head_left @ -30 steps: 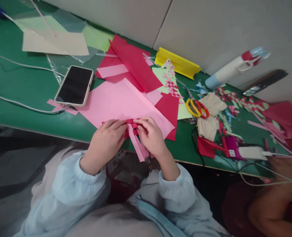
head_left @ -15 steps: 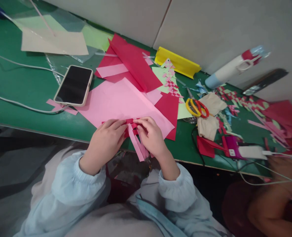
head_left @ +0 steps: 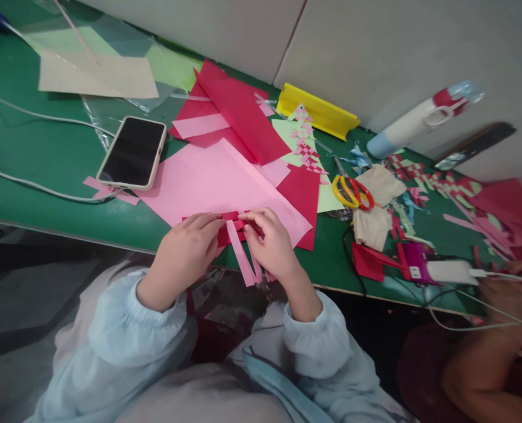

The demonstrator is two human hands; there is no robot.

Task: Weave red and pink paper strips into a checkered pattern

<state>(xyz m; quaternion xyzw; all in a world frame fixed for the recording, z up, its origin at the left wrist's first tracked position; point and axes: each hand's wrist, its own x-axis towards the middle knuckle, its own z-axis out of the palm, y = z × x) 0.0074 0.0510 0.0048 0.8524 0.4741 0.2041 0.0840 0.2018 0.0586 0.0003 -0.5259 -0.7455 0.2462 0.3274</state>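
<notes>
Between my hands is a piece of red paper strips [head_left: 230, 218] crossed with pink paper strips [head_left: 242, 258], whose free ends hang past the table's front edge. My left hand [head_left: 186, 249] has its fingers closed on the left part of the red paper strips. With thumb and fingers, my right hand [head_left: 270, 244] pinches their right part. How the strips cross under my fingertips is partly hidden. Beneath and behind my hands lies a large pink paper sheet [head_left: 199, 182], with red paper [head_left: 238, 117] folded beyond it.
Left on the green table [head_left: 36, 153] lies a phone [head_left: 134, 153] with a cable. To the right are scissors [head_left: 351, 191], cloth pieces [head_left: 380, 185] and a purple device [head_left: 415, 261]. A bottle [head_left: 415, 123] leans at the wall. Another person's arm [head_left: 494, 341] is at far right.
My left hand has shifted slightly left, uncovering a bit more of the red strips. The hanging pink strips have swung a little to the left. My right hand stays nearly still.
</notes>
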